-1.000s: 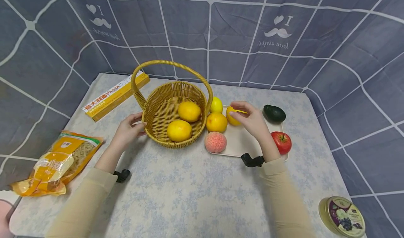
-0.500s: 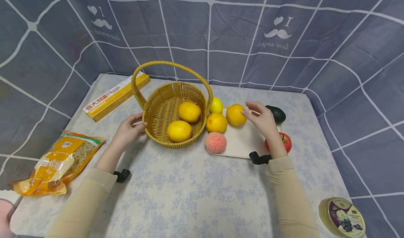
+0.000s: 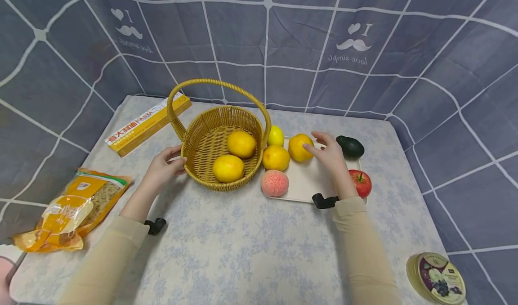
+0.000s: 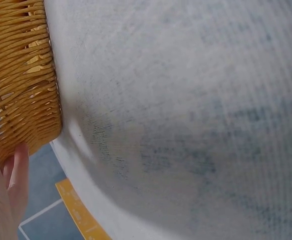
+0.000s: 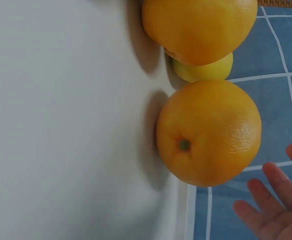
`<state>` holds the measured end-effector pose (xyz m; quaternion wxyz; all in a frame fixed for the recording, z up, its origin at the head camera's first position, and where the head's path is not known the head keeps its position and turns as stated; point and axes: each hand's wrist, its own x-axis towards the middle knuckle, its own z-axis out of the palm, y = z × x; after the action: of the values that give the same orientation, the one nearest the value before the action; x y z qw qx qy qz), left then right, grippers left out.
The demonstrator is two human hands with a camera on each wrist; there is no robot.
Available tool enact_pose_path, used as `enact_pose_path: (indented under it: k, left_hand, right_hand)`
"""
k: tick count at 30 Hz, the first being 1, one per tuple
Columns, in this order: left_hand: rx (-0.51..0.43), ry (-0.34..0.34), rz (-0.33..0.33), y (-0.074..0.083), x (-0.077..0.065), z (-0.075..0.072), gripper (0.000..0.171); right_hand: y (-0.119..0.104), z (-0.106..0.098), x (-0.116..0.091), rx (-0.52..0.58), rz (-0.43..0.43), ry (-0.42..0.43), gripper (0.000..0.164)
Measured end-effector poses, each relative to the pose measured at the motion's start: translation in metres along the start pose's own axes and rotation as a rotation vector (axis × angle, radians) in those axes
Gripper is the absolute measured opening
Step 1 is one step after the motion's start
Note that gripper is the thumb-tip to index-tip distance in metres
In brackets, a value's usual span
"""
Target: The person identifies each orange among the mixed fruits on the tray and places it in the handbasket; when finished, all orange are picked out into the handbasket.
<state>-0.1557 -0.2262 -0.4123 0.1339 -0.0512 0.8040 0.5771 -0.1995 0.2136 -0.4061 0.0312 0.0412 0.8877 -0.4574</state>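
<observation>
My left hand [image 3: 163, 169] rests against the outside of a yellow wicker basket [image 3: 228, 187]; in the left wrist view its fingers [image 4: 19, 172] touch the woven wall. Two yellow-orange fruits, one at the back [image 3: 241, 144] and one in front [image 3: 228, 168], lie inside. My right hand [image 3: 329, 154] is beside an orange [image 3: 301, 147] on a white tray [image 3: 303, 186], its fingers spread and holding nothing. In the right wrist view the fingertips [image 5: 242, 207] are apart from the orange. Another orange [image 3: 276, 158], a lemon [image 3: 276, 136] and a peach [image 3: 274, 183] are between basket and tray.
A red apple [image 3: 360, 183] and a dark avocado [image 3: 350, 147] are at the tray's right side. A pasta box [image 3: 147, 127] lies behind on the left, a pasta bag [image 3: 77, 208] at the left edge. A round tin [image 3: 439, 278] is at the front right.
My right hand, over the orange a second ago, drew off it to the right, then came slightly back left. The orange stays on the tray. My left hand stays at the basket.
</observation>
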Motion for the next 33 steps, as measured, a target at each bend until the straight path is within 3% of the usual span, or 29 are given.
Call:
enact_pose_path:
  k: [6,18,29,33]
  left_hand:
    - [0.005,0.003,-0.004,0.0,0.002,0.0,0.06]
    - [0.008,0.014,-0.002,-0.002,0.004,0.0,0.06]
    - [0.0,0.012,-0.009,-0.004,0.004,0.0,0.06]
    - [-0.001,0.01,-0.009,-0.005,0.004,0.0,0.061]
  right_hand:
    - [0.006,0.005,0.007,-0.058,0.019,-0.012,0.065]
    - [0.01,0.021,0.022,-0.065,0.073,-0.025,0.072]
    - [0.011,0.026,0.02,-0.02,0.158,-0.074,0.081]
    - [0.013,0.029,0.019,0.0,0.167,-0.05,0.083]
